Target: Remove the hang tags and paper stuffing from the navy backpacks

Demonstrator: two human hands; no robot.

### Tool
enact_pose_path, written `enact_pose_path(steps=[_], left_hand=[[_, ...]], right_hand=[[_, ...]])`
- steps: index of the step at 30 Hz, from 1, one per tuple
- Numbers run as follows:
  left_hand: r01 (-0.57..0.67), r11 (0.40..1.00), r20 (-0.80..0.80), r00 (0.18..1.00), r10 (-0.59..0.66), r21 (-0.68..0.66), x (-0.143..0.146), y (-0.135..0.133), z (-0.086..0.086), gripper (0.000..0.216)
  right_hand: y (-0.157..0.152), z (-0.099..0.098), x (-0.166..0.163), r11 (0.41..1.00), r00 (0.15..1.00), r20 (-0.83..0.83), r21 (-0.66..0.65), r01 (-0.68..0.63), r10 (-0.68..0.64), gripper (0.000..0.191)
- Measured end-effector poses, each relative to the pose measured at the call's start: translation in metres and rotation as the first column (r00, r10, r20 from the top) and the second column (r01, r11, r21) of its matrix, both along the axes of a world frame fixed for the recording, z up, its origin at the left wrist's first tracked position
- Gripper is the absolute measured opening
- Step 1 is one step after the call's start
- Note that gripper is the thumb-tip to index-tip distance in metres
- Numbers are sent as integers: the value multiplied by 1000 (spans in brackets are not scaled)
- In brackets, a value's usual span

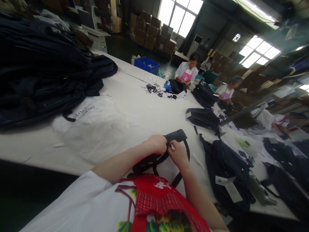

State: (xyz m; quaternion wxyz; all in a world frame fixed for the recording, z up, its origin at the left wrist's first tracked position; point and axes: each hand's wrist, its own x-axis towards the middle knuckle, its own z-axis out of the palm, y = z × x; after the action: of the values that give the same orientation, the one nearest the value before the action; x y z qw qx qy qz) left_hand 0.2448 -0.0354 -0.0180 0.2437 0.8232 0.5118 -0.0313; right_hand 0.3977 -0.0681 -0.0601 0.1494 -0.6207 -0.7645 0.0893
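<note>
A dark backpack [177,135] lies on the white table right in front of me, with its black straps looping toward my apron. My left hand [157,144] is closed on the backpack's upper part, fingers curled inward. Close beside it, my right hand [178,154] pinches at the same spot, and a small whitish bit shows at its fingertips. Exactly which part of the bag the fingers grip is hidden by the hands.
Dark backpacks [48,71] are heaped at the left beside clear plastic bags [91,129]. Another tagged backpack [227,164] lies to my right. Loose tags [160,91] and a blue bin [146,65] are farther off. Co-workers [187,74] work across the table.
</note>
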Motion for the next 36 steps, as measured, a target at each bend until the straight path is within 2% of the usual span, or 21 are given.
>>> enact_pose_path(steps=[3, 6, 9, 11, 13, 16, 18, 20, 22, 24, 27, 30, 33, 34, 36], left_hand=[[24, 1000, 50, 998, -25, 11, -10, -8, 1, 28], [90, 995, 138, 986, -95, 41, -27, -20, 5, 28], [175, 984, 224, 958, -179, 38, -46, -32, 6, 28], [191, 982, 256, 949, -185, 1, -57, -38, 6, 29], [139, 990, 219, 967, -129, -28, -64, -39, 7, 28], [-8, 1000, 72, 997, 7, 11, -64, -34, 12, 27], [-66, 995, 0, 998, 66, 80, -57, -27, 17, 39], [-74, 989, -49, 996, 81, 126, -47, -20, 19, 55], [-25, 994, -85, 996, 35, 110, -35, -14, 18, 55], [45, 997, -58, 997, -42, 62, -29, -11, 14, 43], [80, 993, 160, 985, -66, -81, -32, -14, 3, 38], [57, 935, 435, 894, 109, -350, -47, -27, -11, 45], [67, 851, 637, 694, 335, -521, -62, -44, -25, 50], [76, 826, 678, 615, 402, -558, -66, -49, -29, 50], [88, 774, 706, 485, 517, -627, -72, -54, -36, 49]], right_hand=[[4, 9, 8, 998, 993, 121, 56, -5, -1, 9], [31, 20, 32, 986, 965, 216, 106, 126, -146, 14], [72, 25, 64, 951, 912, 273, 41, 305, -305, 22], [93, 24, 79, 940, 902, 288, -17, 340, -321, 23], [103, 20, 84, 948, 912, 286, -34, 316, -294, 21], [100, 17, 73, 964, 927, 283, -21, 264, -247, 20], [91, 20, 61, 977, 938, 276, 30, 211, -211, 21], [82, 26, 51, 984, 951, 260, 100, 145, -166, 21], [76, 32, 47, 985, 962, 241, 142, 94, -127, 22], [74, 33, 48, 983, 962, 228, 143, 118, -149, 23], [82, 24, 63, 953, 921, 250, 42, 299, -300, 26], [93, 7, 84, 896, 881, 311, -154, 417, -357, 24], [95, -2, 95, 871, 893, 323, -277, 405, -313, 14], [91, 0, 94, 876, 899, 313, -276, 396, -307, 15], [79, 9, 84, 930, 933, 215, -169, 327, -289, 23]])
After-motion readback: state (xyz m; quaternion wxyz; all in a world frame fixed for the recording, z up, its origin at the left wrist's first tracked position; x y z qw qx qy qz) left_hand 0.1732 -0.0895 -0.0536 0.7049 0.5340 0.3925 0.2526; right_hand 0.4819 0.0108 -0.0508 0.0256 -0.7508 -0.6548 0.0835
